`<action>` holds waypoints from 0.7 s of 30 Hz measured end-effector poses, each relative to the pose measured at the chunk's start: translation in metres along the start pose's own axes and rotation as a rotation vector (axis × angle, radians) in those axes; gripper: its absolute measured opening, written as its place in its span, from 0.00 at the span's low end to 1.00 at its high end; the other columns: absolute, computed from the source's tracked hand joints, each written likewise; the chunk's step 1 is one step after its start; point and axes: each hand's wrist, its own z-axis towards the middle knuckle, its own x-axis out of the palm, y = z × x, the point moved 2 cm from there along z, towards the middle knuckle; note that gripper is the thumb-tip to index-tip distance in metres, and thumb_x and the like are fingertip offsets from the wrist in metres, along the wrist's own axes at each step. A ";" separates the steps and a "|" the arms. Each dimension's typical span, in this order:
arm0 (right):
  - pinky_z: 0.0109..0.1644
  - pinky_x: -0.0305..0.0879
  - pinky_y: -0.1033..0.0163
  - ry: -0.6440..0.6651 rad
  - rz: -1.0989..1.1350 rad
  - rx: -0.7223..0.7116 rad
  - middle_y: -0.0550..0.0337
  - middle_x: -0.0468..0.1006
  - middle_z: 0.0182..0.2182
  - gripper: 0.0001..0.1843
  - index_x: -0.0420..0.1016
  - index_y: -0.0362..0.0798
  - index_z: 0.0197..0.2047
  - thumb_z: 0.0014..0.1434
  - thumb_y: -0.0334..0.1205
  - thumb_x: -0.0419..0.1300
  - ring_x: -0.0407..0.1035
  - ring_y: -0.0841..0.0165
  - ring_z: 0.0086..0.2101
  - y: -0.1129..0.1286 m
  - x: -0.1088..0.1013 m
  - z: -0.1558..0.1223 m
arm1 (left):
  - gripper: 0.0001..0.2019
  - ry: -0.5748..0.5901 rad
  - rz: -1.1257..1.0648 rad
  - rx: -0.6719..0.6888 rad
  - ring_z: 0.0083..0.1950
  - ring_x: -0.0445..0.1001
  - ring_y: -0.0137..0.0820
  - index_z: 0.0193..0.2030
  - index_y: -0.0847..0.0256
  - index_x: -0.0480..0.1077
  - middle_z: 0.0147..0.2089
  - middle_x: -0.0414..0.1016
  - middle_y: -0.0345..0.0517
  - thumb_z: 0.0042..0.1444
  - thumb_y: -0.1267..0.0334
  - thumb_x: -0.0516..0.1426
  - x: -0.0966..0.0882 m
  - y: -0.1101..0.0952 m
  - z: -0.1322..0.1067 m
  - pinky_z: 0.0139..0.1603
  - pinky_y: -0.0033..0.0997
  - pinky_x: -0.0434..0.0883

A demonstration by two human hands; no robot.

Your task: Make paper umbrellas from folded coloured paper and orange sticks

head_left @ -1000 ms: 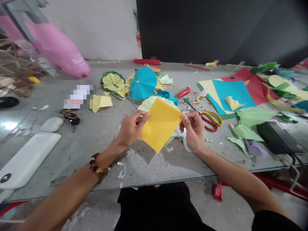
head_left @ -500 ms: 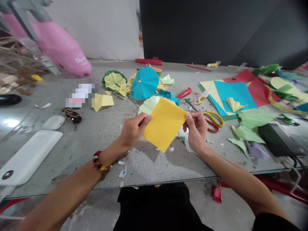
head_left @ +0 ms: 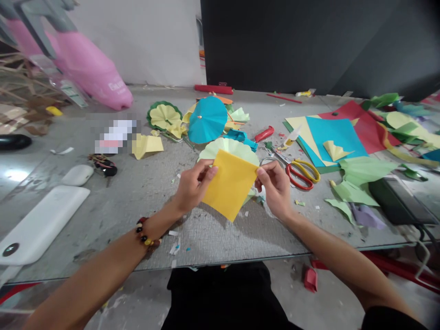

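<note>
A yellow paper square (head_left: pixel 229 184) is held up over the grey table (head_left: pixel 144 183), tilted like a diamond. My left hand (head_left: pixel 192 188) pinches its left corner, and my right hand (head_left: pixel 275 188) pinches its right corner. A beaded bracelet (head_left: pixel 146 236) sits on my left wrist. Just behind the sheet lies a pale green scalloped paper disc (head_left: pixel 228 149).
A blue paper umbrella (head_left: pixel 207 120) and a yellow-green rosette (head_left: pixel 164 116) lie further back. Red and yellow scissors (head_left: pixel 299 170) rest to the right, beside stacked coloured sheets (head_left: pixel 335 133). A dark tablet (head_left: pixel 400 199) lies at the right edge; a white mouse (head_left: pixel 77 174) and white device (head_left: pixel 39 227) at the left.
The yellow sheet looks narrower between my hands, which have come closer together and slightly lower. More of the pale green disc shows behind it.
</note>
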 end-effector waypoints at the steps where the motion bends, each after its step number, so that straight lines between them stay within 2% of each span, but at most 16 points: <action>1: 0.24 0.61 0.67 0.037 -0.023 0.000 0.67 0.70 0.24 0.11 0.68 0.50 0.36 0.66 0.46 0.62 0.65 0.76 0.23 0.000 0.001 -0.001 | 0.11 -0.011 -0.011 -0.009 0.22 0.63 0.22 0.45 0.59 0.71 0.26 0.70 0.35 0.70 0.55 0.54 0.001 0.000 0.000 0.22 0.21 0.58; 6: 0.27 0.62 0.67 0.147 -0.054 0.025 0.65 0.72 0.28 0.10 0.69 0.50 0.37 0.67 0.45 0.61 0.66 0.77 0.25 -0.001 0.004 -0.006 | 0.12 -0.160 0.058 0.043 0.23 0.62 0.21 0.35 0.60 0.69 0.23 0.64 0.34 0.69 0.58 0.55 -0.002 -0.005 -0.003 0.25 0.21 0.59; 9: 0.27 0.62 0.67 0.137 -0.048 0.030 0.66 0.71 0.27 0.10 0.69 0.50 0.37 0.67 0.46 0.61 0.65 0.76 0.25 -0.002 0.004 -0.006 | 0.11 -0.223 0.100 0.084 0.21 0.60 0.21 0.35 0.60 0.71 0.21 0.60 0.33 0.69 0.59 0.56 -0.004 -0.009 -0.004 0.23 0.22 0.57; 12: 0.26 0.61 0.67 0.131 -0.041 0.044 0.66 0.70 0.27 0.10 0.69 0.50 0.37 0.67 0.46 0.61 0.65 0.76 0.25 -0.003 0.005 -0.006 | 0.10 -0.230 0.113 0.094 0.18 0.58 0.20 0.39 0.60 0.73 0.19 0.58 0.32 0.69 0.60 0.55 -0.006 -0.011 -0.003 0.21 0.22 0.55; 16: 0.26 0.61 0.67 0.138 -0.046 0.072 0.65 0.71 0.28 0.11 0.69 0.49 0.37 0.67 0.46 0.61 0.64 0.77 0.25 -0.004 0.007 -0.005 | 0.10 -0.186 0.101 0.050 0.15 0.56 0.19 0.46 0.60 0.74 0.19 0.64 0.32 0.71 0.60 0.53 -0.006 -0.013 -0.004 0.18 0.21 0.53; 19: 0.27 0.63 0.68 0.119 -0.066 0.088 0.65 0.71 0.28 0.12 0.70 0.49 0.36 0.66 0.48 0.61 0.65 0.77 0.26 -0.003 0.007 -0.005 | 0.10 -0.202 0.093 0.064 0.14 0.56 0.18 0.45 0.60 0.74 0.22 0.70 0.34 0.71 0.60 0.53 -0.006 -0.016 -0.007 0.17 0.20 0.53; 21: 0.28 0.65 0.68 0.123 -0.063 0.118 0.63 0.73 0.32 0.13 0.71 0.49 0.39 0.63 0.50 0.64 0.67 0.75 0.29 -0.004 0.008 -0.005 | 0.10 -0.236 0.094 0.075 0.15 0.56 0.17 0.45 0.60 0.74 0.26 0.74 0.37 0.70 0.59 0.53 -0.005 -0.020 -0.011 0.17 0.21 0.53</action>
